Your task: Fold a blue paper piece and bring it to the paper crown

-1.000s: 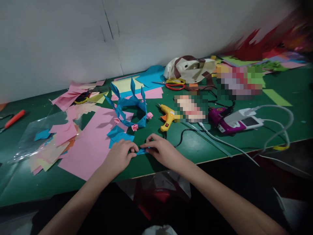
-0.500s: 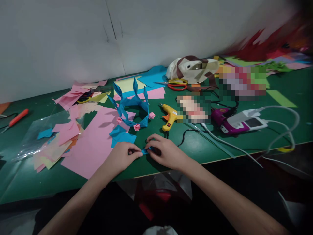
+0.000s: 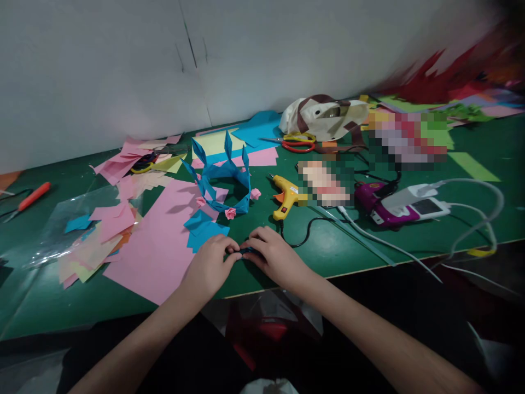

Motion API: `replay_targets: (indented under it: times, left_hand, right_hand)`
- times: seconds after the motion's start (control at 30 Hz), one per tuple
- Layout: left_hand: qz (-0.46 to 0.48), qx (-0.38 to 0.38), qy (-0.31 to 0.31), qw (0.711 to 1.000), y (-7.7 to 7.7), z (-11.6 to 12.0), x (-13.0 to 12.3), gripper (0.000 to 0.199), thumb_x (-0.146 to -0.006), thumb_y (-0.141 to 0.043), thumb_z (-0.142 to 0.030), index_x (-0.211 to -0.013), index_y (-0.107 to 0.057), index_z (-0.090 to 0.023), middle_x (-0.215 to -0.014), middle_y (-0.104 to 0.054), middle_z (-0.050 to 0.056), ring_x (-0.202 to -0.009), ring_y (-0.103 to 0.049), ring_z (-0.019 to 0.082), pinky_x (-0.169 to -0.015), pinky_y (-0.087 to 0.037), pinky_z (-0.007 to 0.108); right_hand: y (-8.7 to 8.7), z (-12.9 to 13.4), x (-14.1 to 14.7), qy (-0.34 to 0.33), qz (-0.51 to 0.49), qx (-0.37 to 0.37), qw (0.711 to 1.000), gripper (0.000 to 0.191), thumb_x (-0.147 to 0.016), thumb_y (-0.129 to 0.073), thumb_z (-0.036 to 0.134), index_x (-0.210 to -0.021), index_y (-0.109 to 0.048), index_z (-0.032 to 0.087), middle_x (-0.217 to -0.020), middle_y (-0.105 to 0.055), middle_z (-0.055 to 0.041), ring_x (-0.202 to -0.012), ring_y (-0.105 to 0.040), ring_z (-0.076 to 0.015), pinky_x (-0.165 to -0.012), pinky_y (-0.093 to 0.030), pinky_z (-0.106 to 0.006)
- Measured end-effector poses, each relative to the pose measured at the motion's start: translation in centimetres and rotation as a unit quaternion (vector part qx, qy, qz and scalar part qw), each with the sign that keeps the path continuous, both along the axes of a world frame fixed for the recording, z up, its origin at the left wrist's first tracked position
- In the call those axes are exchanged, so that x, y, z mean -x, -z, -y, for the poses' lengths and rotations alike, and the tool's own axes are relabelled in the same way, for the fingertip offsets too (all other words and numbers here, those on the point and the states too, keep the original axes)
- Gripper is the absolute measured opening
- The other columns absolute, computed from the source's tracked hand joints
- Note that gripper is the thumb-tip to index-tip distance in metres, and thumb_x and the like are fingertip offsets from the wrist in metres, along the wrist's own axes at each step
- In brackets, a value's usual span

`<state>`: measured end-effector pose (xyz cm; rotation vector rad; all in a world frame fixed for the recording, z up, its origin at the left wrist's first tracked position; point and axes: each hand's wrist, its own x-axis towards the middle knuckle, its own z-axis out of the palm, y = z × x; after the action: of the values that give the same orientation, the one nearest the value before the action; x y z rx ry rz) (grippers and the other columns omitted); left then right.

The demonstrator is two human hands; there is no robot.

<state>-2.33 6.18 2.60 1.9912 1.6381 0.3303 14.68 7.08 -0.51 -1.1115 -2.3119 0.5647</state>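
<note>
My left hand (image 3: 212, 260) and my right hand (image 3: 273, 251) meet near the table's front edge, both closed. Between their fingertips is a small folded piece of blue paper (image 3: 248, 250), mostly hidden by the fingers. Just behind my left hand lie some blue paper sheets (image 3: 205, 227). Farther back stands a blue folded-paper crown (image 3: 225, 180) with upright points and small pink paper flowers (image 3: 230, 213) around its base. To the right of the crown, a yellow hot glue gun (image 3: 286, 194) rests on its side, its black cord trailing right.
A large pink sheet (image 3: 151, 241) and paper scraps (image 3: 110, 219) cover the left side. Red-handled scissors (image 3: 298, 146) lie before a white bag (image 3: 322, 117). On the right are a purple power strip (image 3: 379, 210) and white cables (image 3: 389, 246). An orange-handled tool (image 3: 35, 196) sits far left.
My left hand has moved slightly right, closer to my right hand. The blue paper between the fingertips now shows less. The things on the table have stayed put.
</note>
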Motion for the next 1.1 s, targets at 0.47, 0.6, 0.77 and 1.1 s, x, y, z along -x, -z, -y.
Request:
replay_targets:
  times: [0.47, 0.6, 0.77, 1.1]
  left_hand:
    - [-0.010, -0.003, 0.051, 0.999, 0.1, 0.3, 0.0, 0.011, -0.081, -0.052, -0.009, -0.077, -0.049, -0.019, -0.080, -0.051, 0.002, -0.083, -0.052, 0.019, -0.074, -0.041, 0.031]
    - [-0.017, 0.002, 0.060, 0.998, 0.3, 0.5, -0.1, 0.011, -0.081, -0.050, -0.010, -0.075, -0.048, -0.019, -0.078, -0.049, 0.001, -0.081, -0.051, 0.019, -0.072, -0.040, 0.031]
    - [-0.015, 0.022, 0.062, 0.998, -0.1, 0.6, -0.3, 0.010, -0.079, -0.049, -0.011, -0.074, -0.048, -0.019, -0.076, -0.048, 0.000, -0.080, -0.050, 0.018, -0.071, -0.040, 0.031]
    - [0.022, 0.034, 0.060, 0.997, -0.5, 0.5, -0.4, 0.010, -0.077, -0.048, -0.010, -0.077, -0.052, -0.020, -0.077, -0.056, 0.000, -0.077, -0.054, 0.017, -0.070, -0.041, 0.028]
  right_hand:
    - [-0.5, 0.3, -0.2, -0.058, -0.113, 0.119, 0.985, 0.026, -0.080, -0.049, 0.002, -0.098, -0.050, 0.020, -0.099, -0.056, -0.0049, -0.096, -0.050, -0.0174, -0.085, -0.042, -0.033]
    - [-0.8, 0.6, -0.3, -0.055, -0.101, 0.121, 0.986, 0.025, -0.079, -0.049, 0.003, -0.096, -0.051, 0.020, -0.096, -0.057, -0.0043, -0.093, -0.049, -0.0180, -0.083, -0.042, -0.033]
    - [-1.1, 0.9, -0.2, -0.036, -0.092, 0.116, 0.988, 0.026, -0.072, -0.052, 0.001, -0.091, -0.053, 0.019, -0.093, -0.058, -0.0042, -0.092, -0.047, -0.0184, -0.083, -0.041, -0.033]
    - [-1.4, 0.7, -0.5, -0.016, -0.077, 0.131, 0.988, 0.007, -0.079, -0.058, 0.012, -0.082, -0.059, 0.018, -0.079, -0.060, -0.0030, -0.081, -0.051, -0.0169, -0.070, -0.041, -0.029]
